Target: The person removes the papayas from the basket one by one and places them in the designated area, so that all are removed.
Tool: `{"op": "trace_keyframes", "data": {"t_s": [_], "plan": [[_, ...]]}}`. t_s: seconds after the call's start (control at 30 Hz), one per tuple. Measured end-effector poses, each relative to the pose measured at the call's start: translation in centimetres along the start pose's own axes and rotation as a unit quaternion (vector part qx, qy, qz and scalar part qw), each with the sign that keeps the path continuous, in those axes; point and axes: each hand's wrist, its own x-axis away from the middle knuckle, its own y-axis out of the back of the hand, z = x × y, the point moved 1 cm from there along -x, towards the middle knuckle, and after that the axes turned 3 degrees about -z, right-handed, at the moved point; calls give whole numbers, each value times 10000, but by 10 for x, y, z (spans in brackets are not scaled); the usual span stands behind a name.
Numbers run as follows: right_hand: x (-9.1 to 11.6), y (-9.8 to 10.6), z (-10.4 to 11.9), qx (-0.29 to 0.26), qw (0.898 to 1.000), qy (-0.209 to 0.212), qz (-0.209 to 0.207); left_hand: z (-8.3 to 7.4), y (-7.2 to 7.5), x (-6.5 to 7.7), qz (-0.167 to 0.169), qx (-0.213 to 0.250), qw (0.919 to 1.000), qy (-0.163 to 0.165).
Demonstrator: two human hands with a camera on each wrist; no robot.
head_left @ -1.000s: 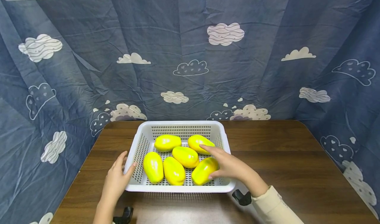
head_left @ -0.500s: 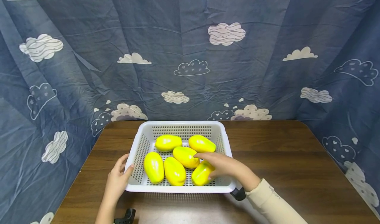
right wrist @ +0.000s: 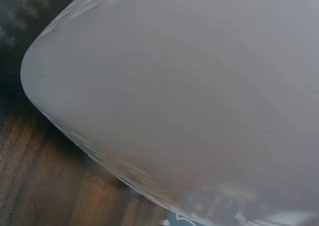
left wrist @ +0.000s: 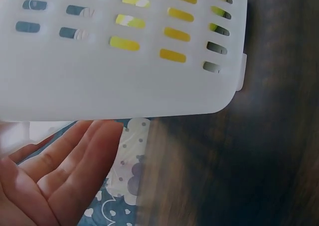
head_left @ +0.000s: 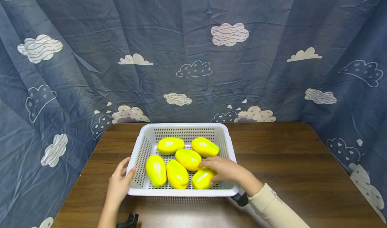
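Note:
A white plastic basket with slotted walls stands on the table and holds several glossy yellow mangoes, such as the middle mango. My left hand holds the basket's left rim, thumb at the rim and fingers along the outside. In the left wrist view those fingers show beyond the rim. Inside the basket, my right hand grips the front right mango, fingers curved over its top and thumb at its near side. The basket's pale wall fills the right wrist view, hiding that hand there.
The brown wooden table extends left and right of the basket. Behind it hangs a blue curtain printed with clouds. Dark wrist camera mounts show below the hands.
My right hand has moved left and down onto the front right mango, which has shifted slightly left. The left hand has settled its thumb on the basket rim.

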Motion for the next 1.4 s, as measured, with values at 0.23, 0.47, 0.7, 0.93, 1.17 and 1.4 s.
{"op": "trace_keyframes", "data": {"t_s": [0.23,0.47,0.7,0.93,1.17,1.4], "plan": [[0,-1,-4,-87,9989,371,-282,1,-1,0,-41,85,9999,70],[1,1,-5,-531,9953,551,-585,1,-1,1,-61,160,9998,90],[4,3,-6,-967,9881,375,-1140,-1,0,2,-82,208,9997,100],[10,4,-8,-1470,9698,298,-1923,1,-1,2,-92,241,9996,126],[13,3,-9,-1757,9491,289,-2599,2,-1,2,-85,251,9996,135],[23,26,13,-1826,9253,382,-3301,1,-1,2,-97,263,9995,125]]}}
